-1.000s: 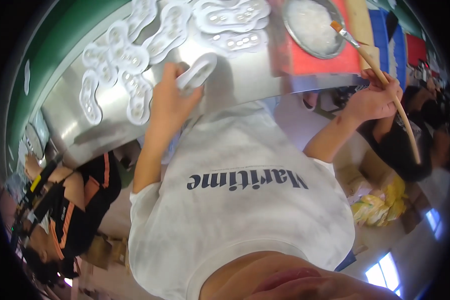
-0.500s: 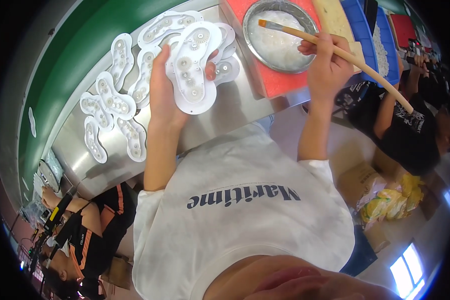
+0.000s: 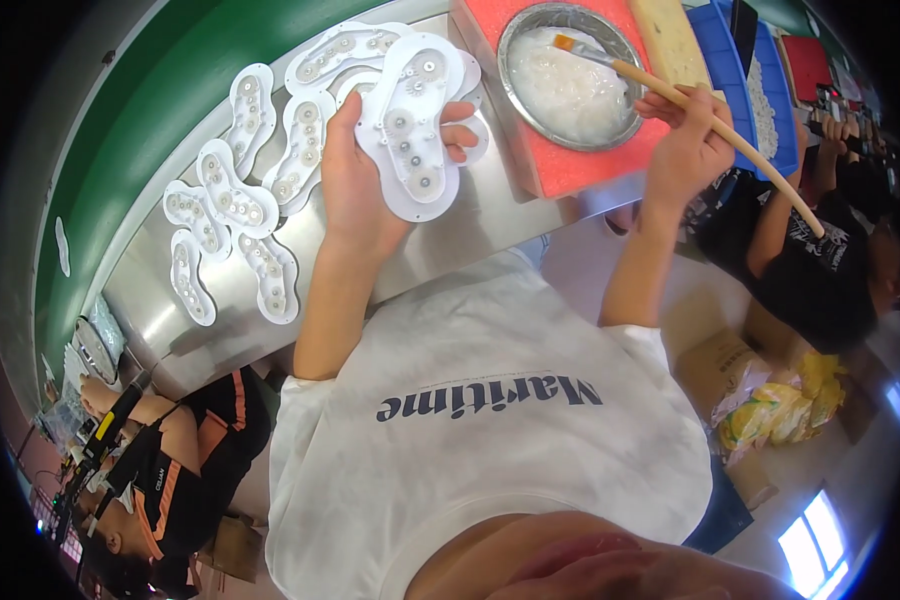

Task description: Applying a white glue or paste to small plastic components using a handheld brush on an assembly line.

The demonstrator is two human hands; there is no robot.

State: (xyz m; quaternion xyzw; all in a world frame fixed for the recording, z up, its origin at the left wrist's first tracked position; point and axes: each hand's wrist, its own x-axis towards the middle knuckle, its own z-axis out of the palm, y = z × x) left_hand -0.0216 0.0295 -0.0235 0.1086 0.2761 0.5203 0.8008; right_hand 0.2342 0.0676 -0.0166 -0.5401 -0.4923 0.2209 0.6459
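My left hand [image 3: 362, 205] is closed round a white plastic gear housing [image 3: 415, 160], long and waisted, with several small gears along its recess. It is tilted up above the steel table. In my right hand [image 3: 688, 150] is a paintbrush [image 3: 755, 155] with a long wooden handle, gripped partway along. Its orange-brown bristles hang over a round metal bowl [image 3: 505, 80] of whitish, grease-like paste [image 3: 570, 95]. Whether the bristles touch the paste I cannot tell. More gear housings [image 3: 235, 190] of the same shape lie to the left and behind, some overlapping.
The bowl stands on a red block [image 3: 535, 170] on the steel table [image 3: 330, 270]. A blue bin [image 3: 715, 45] with small white parts [image 3: 762, 115] is at the right. One person [image 3: 195, 450] works at the far left, another person [image 3: 820, 270] at the right. Yellow bags [image 3: 780, 405] lie on the right.
The right hand and the brush have shifted right, the bristles moving across the bowl. My left hand has moved slightly right with the gear housing, which is turned a little.
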